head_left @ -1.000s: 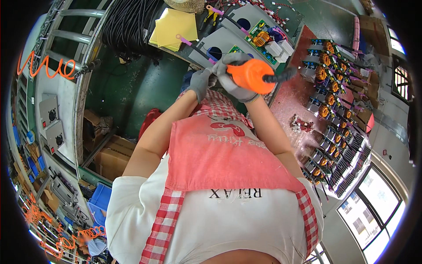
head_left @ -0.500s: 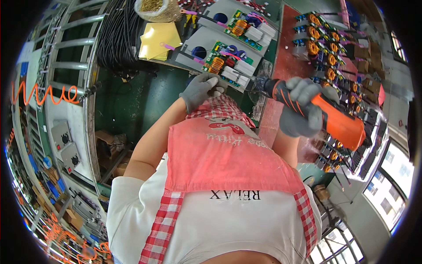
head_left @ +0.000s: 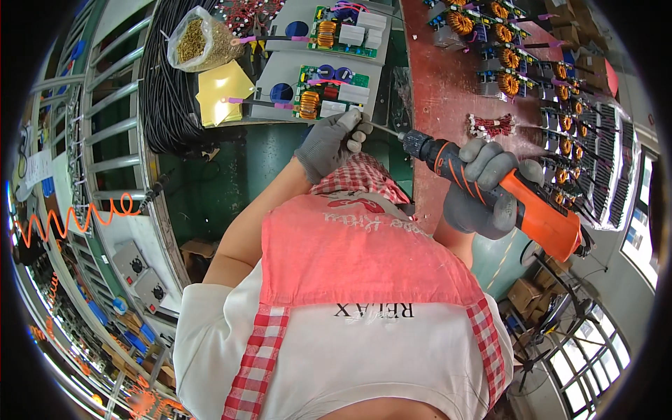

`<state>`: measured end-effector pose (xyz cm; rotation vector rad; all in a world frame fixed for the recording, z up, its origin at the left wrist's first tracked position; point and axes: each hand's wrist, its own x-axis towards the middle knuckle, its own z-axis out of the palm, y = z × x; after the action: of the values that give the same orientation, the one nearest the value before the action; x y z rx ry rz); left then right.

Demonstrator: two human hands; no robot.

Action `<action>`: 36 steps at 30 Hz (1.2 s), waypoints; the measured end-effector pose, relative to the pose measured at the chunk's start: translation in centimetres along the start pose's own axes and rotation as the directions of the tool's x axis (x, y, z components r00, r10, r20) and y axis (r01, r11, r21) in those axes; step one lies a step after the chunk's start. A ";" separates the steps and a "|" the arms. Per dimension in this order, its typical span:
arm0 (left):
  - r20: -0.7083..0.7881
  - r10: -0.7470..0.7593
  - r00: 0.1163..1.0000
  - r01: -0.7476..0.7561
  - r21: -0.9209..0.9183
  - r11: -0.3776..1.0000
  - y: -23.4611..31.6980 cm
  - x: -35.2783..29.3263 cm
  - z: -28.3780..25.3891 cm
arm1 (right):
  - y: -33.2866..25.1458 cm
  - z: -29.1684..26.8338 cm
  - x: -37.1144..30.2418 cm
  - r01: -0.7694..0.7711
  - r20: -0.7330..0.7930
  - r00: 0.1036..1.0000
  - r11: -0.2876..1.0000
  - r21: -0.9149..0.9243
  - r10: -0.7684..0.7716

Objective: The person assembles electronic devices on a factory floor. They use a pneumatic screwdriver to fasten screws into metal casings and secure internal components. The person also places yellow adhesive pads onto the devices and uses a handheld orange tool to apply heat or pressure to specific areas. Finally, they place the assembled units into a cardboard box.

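My gloved right hand (head_left: 483, 189) is wrapped around an orange and black power screwdriver (head_left: 542, 213), held nearly level. Its thin metal bit (head_left: 383, 129) points left, the tip close to the fingertips of my gloved left hand (head_left: 327, 145). The left thumb and fingers are pinched together at the near edge of a grey metal plate (head_left: 264, 101); whatever they hold is too small to make out. On that plate sits a green circuit board (head_left: 336, 80) with a copper coil and white blocks. A similar board (head_left: 348, 26) lies just beyond it.
Yellow sheets (head_left: 222, 91), a clear bag of small brass-coloured parts (head_left: 196, 42) and coiled black cables (head_left: 168, 98) are at the back left. To the right, a red tabletop (head_left: 444, 91) carries several coil boards (head_left: 507, 59) and a bundle of red-and-white wires (head_left: 493, 126).
The whole view has shifted, and the boards appear further left and up. The screwdriver's bit now shows clearly between the tool and my left fingertips. Both hands keep much the same grip.
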<state>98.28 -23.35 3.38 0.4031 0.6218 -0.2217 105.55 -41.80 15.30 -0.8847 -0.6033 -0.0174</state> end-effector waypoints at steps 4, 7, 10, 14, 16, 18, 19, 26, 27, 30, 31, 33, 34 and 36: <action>0.046 -0.055 0.997 0.056 -0.022 0.998 0.6 0.7 0.2 | 0.6 -0.1 0.5 0.006 -0.032 0.999 1.000 -0.023 -0.007; 0.061 -0.069 0.996 0.069 -0.006 0.998 1.4 1.1 0.8 | 1.2 -0.3 0.9 0.021 -0.024 0.999 0.999 -0.032 -0.021; 0.064 -0.055 0.996 0.056 -0.021 0.998 2.1 1.7 1.2 | 1.8 -0.2 1.5 0.035 -0.020 0.999 0.999 -0.038 -0.035; 0.101 -0.046 0.994 0.053 -0.069 0.996 3.2 2.7 0.9 | 2.7 0.1 2.4 0.058 -0.032 0.998 0.996 -0.069 -0.060; 0.130 -0.036 0.991 0.041 -0.036 0.999 4.0 3.1 0.8 | 3.4 0.3 2.9 0.075 -0.034 0.996 0.994 -0.077 -0.078; 0.099 -0.043 0.994 0.040 0.030 0.999 4.8 3.3 1.0 | 3.9 0.3 3.4 0.080 -0.037 0.996 0.995 -0.062 -0.082; 0.053 -0.049 0.997 0.045 0.080 0.996 5.4 3.1 1.6 | 4.1 0.4 3.6 0.082 -0.037 0.996 0.995 -0.054 -0.084; 0.073 -0.192 0.979 0.202 -0.156 0.967 6.2 5.2 0.0 | 6.3 1.1 4.8 0.073 -0.026 0.997 0.994 -0.086 -0.075; 0.039 -0.205 0.978 0.208 -0.121 0.971 6.5 5.4 -0.1 | 6.7 1.4 5.0 0.071 -0.029 0.997 0.993 -0.093 -0.074; -0.056 -0.264 0.963 0.266 0.031 0.964 7.3 5.6 0.1 | 7.8 1.2 5.5 0.067 -0.039 0.997 0.987 -0.148 -0.074; -0.078 -0.288 0.954 0.296 0.104 0.950 7.8 5.4 0.5 | 8.4 1.0 5.7 0.067 -0.037 0.997 0.983 -0.170 -0.074; -0.098 -0.286 0.953 0.302 0.242 0.922 9.0 4.7 0.6 | 10.1 0.4 5.5 0.083 -0.099 0.989 0.970 -0.230 -0.108; -0.090 -0.266 0.960 0.281 0.308 0.909 9.8 4.3 0.3 | 11.0 0.0 5.3 0.090 -0.130 0.983 0.961 -0.263 -0.128; -0.080 -0.171 0.982 0.189 0.426 0.885 11.2 4.0 -0.3 | 12.4 -0.6 5.0 0.043 -0.172 0.979 0.939 -0.342 -0.108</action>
<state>104.83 -13.49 4.10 0.7819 0.6501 -0.5367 113.24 -33.12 8.61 -1.1768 -0.4626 -0.2793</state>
